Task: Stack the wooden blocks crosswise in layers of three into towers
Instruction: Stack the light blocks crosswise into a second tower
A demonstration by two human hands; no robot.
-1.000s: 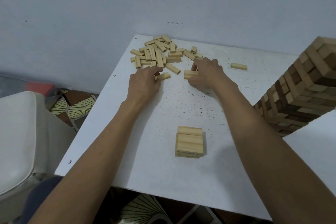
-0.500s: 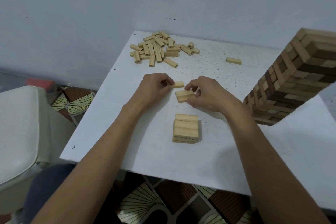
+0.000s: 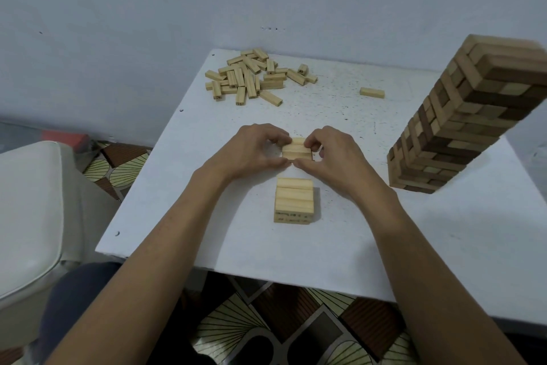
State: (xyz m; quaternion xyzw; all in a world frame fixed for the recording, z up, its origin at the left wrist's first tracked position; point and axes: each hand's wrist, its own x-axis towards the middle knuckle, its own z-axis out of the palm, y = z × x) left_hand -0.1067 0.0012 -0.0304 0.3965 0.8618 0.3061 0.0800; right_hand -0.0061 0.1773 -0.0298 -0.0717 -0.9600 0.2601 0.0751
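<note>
Squaring three blocks (image 3: 297,149) between left hand (image 3: 250,150) and right hand (image 3: 336,154), both grips pinching; keep ends flush, then turn crosswise onto small stack (image 3: 294,200).

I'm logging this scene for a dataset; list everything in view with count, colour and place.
Small pale wooden block stack: one, light tan, table centre near edge.
Row of three pale blocks: one set, light tan, between both hands.
Loose pale block pile: many, light tan, far left corner.
Single pale block: one, far right of pile.
Tall two-tone wooden tower: one, tan and brown, right.
White table: one.
White cushioned seat: one, left.
Left hand, right hand: pressing the row together.
</note>
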